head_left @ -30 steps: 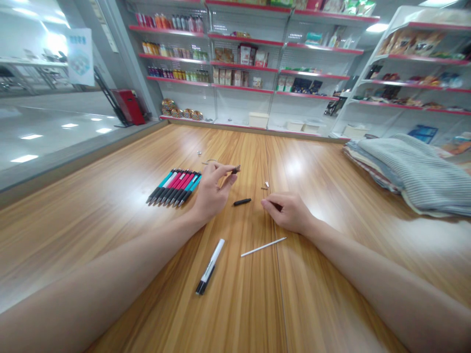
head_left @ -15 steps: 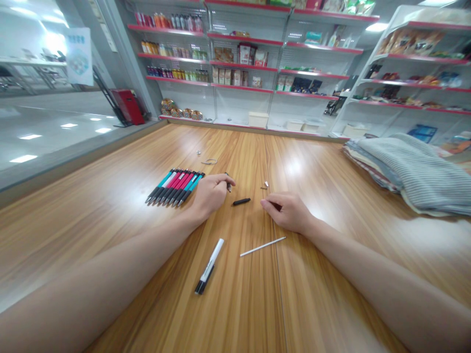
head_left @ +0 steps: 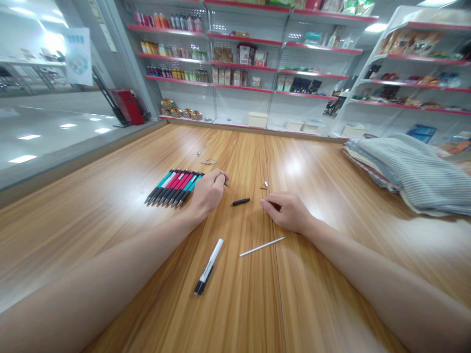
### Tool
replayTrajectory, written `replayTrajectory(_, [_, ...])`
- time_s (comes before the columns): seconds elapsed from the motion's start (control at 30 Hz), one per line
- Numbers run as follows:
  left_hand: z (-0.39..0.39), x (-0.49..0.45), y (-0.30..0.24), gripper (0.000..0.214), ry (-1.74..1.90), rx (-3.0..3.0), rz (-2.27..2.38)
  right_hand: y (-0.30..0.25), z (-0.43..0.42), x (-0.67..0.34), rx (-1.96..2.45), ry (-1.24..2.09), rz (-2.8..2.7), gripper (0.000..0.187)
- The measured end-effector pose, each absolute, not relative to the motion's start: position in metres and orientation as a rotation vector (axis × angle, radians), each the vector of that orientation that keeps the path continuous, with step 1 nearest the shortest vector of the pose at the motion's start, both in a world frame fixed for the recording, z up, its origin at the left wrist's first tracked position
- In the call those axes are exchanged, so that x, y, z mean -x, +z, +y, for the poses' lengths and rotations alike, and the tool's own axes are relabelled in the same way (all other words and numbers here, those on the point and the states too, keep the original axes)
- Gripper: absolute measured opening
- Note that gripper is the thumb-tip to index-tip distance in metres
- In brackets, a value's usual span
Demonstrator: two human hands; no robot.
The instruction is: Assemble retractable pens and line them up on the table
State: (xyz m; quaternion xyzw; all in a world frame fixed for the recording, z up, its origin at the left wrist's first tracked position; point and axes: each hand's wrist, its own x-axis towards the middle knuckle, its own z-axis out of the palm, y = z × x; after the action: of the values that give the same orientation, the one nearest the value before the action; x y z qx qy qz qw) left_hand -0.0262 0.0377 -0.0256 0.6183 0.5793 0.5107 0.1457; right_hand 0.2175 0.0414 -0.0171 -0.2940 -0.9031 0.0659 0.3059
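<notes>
My left hand (head_left: 210,192) is closed, its fingers curled round a small dark pen part (head_left: 225,184) that is mostly hidden. It hovers beside the right end of a row of pens (head_left: 174,187) with turquoise, white and pink barrels and black grips. Curled on the table, my right hand (head_left: 285,210) shows nothing between its fingers. Between the hands lies a black pen grip (head_left: 241,201). Just beyond the right hand are a small metal tip (head_left: 266,183) and a little spring (head_left: 263,188). Nearer me are a white pen refill (head_left: 262,246) and a white-and-black pen barrel (head_left: 209,266).
A thin looped strip (head_left: 209,162) and a small shiny bit (head_left: 198,152) lie beyond the pens on the wooden table (head_left: 316,304). Folded cloths (head_left: 423,171) are stacked at the right. Goods shelves (head_left: 241,63) stand behind the table's far edge.
My left hand has turned and drawn slightly left, and its fingers now cover most of the dark part that showed more before. My right hand and the loose pieces have stayed put.
</notes>
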Motion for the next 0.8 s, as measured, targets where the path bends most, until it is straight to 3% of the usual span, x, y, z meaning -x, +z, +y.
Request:
replayTrajectory(0.37, [0.044, 0.026, -0.033, 0.016, 1.579, -1.706, 1.575, -0.017, 0.042, -0.218, 0.791, 0.196, -2.405, 0.038])
replayTrajectory(0.6, [0.049, 0.034, -0.031, 0.027, 1.645, -1.601, 1.545, -0.016, 0.041, -0.218, 0.797, 0.193, -2.405, 0.038])
replayTrajectory(0.8, [0.063, 0.071, -0.007, 0.021, 1.532, -1.621, 1.836, -0.018, 0.042, -0.218, 0.787, 0.19, -2.422, 0.037])
